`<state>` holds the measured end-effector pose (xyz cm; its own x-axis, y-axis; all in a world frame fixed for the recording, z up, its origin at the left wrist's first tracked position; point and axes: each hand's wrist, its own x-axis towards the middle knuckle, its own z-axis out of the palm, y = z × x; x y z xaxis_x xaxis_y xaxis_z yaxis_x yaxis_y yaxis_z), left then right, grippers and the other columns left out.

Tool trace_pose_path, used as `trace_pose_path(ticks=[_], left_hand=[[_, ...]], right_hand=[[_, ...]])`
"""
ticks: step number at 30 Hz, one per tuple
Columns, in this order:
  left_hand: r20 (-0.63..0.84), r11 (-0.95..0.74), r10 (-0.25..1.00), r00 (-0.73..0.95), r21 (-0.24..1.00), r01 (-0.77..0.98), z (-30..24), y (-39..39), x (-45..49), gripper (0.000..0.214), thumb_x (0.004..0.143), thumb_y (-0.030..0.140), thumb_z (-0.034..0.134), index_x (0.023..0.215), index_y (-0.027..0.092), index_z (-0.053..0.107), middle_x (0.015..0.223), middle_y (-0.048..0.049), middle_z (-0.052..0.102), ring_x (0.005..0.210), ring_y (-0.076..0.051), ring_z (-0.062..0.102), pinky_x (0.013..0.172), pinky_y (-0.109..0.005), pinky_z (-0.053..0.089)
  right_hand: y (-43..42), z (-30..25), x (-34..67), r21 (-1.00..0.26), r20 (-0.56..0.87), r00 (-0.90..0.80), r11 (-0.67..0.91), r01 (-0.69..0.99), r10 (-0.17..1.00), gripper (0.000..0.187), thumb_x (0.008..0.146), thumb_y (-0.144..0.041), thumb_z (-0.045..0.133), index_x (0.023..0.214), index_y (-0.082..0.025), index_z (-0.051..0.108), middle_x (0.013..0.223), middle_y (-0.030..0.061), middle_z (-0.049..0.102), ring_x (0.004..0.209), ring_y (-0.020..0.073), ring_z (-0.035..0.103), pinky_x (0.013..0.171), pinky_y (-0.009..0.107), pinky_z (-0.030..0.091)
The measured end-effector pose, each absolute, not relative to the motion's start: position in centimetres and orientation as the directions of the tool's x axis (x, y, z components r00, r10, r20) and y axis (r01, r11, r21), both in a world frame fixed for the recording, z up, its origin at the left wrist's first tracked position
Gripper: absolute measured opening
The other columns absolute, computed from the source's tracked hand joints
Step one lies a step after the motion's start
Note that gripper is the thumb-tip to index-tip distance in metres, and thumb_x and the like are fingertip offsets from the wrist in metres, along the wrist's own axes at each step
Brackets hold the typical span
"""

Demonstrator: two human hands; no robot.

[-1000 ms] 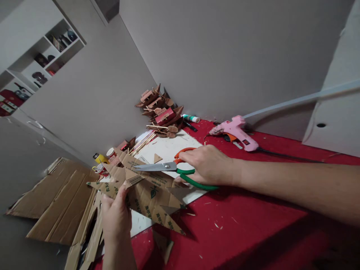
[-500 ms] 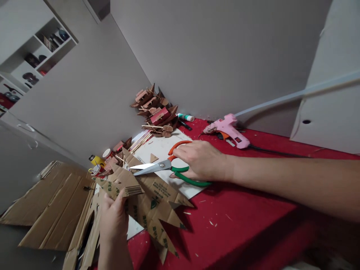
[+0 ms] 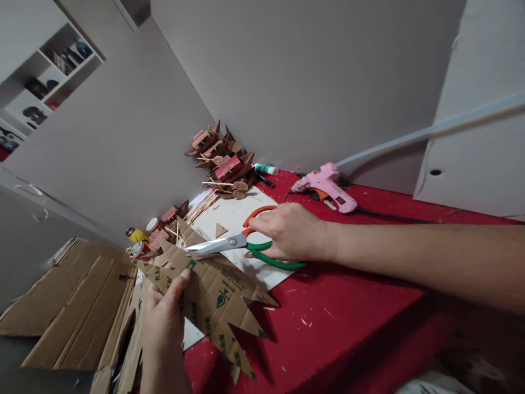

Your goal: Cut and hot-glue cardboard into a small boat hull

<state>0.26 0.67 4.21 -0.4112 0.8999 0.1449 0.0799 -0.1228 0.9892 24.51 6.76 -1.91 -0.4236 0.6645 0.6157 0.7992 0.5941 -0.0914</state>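
Observation:
My right hand (image 3: 289, 230) grips scissors (image 3: 235, 245) with one orange and one green handle; the blades are almost closed and point left at a jagged brown cardboard piece (image 3: 213, 295). My left hand (image 3: 164, 320) pinches that cardboard at its near left edge, thumb on top, and holds it up over a white board (image 3: 241, 216) on the red table (image 3: 348, 323). The blade tips touch the cardboard's upper edge.
A pink glue gun (image 3: 326, 185) with a black cord lies at the back. Small cardboard models (image 3: 223, 161), sticks and a glue stick (image 3: 266, 169) sit by the wall. Small jars (image 3: 141, 241) stand at the left. Flattened cardboard sheets (image 3: 69, 306) lie beyond the table's left edge.
The scissor blades have closed further on the cardboard's upper edge. The small corrugated flap by my left thumb is gone from view, and the cardboard has tilted slightly downward.

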Motion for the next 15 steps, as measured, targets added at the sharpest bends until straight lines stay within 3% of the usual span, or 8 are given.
trace_pose_path(ticks=[10,15], left_hand=[[0.15,-0.135,0.916,-0.373,0.989,0.067,4.28,0.51,-0.19,0.04,0.053,0.02,0.083,0.091,0.014,0.072,0.079,-0.0038,0.076,0.086,-0.024,0.072,0.075,-0.03,0.058],[0.219,-0.197,0.908,-0.358,0.975,0.099,3.64,0.73,-0.26,0.037,0.06,0.023,0.082,0.094,0.015,0.071,0.084,-0.0051,0.076,0.083,-0.021,0.072,0.075,-0.028,0.057]], right_hand=[[6.7,-1.99,24.4,-0.146,0.553,-0.448,0.611,0.778,0.703,0.054,0.083,-0.066,0.051,0.091,-0.016,0.067,0.079,0.0086,0.072,0.072,0.0242,0.068,0.056,0.028,0.03],[6.39,-1.83,24.24,-0.18,0.522,-0.43,0.588,0.789,0.737,0.055,0.084,-0.066,0.051,0.097,-0.015,0.067,0.085,0.0099,0.073,0.08,0.0265,0.07,0.057,0.028,0.031]])
